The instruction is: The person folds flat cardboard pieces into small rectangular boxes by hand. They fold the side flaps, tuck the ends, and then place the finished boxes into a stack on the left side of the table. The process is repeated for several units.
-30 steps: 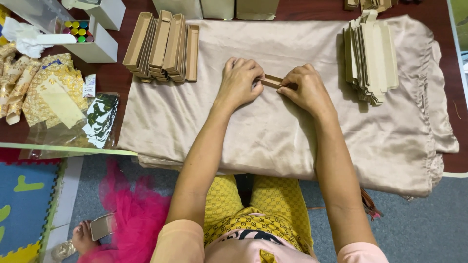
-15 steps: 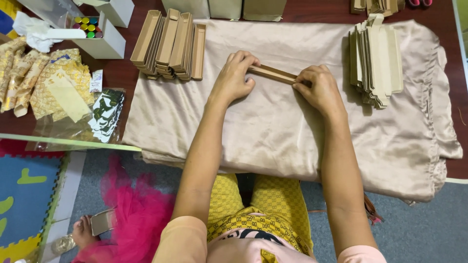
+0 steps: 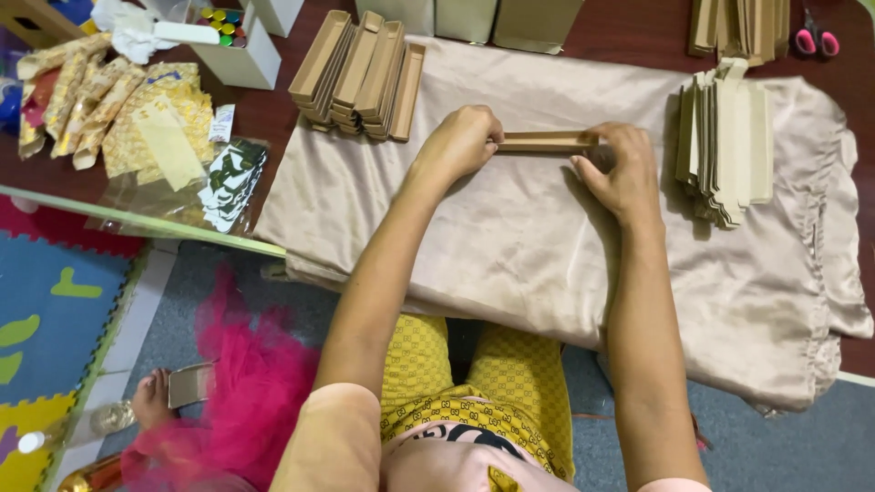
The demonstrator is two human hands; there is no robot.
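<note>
Two hands, left hand and right hand, hold one narrow cardboard box.

Tan cardboard strip on shiny beige cloth over dark red-brown table. Pink-handled scissors; yellow patterned packets. Blue, yellow, green floor mat.

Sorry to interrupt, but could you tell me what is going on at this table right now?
A seated person holds a long, narrow brown cardboard box by its ends, left hand and right hand, over a beige satin cloth spread on the dark wooden table. A row of folded boxes lies to their left; a stack of flat cardboard blanks lies to their right.
</note>
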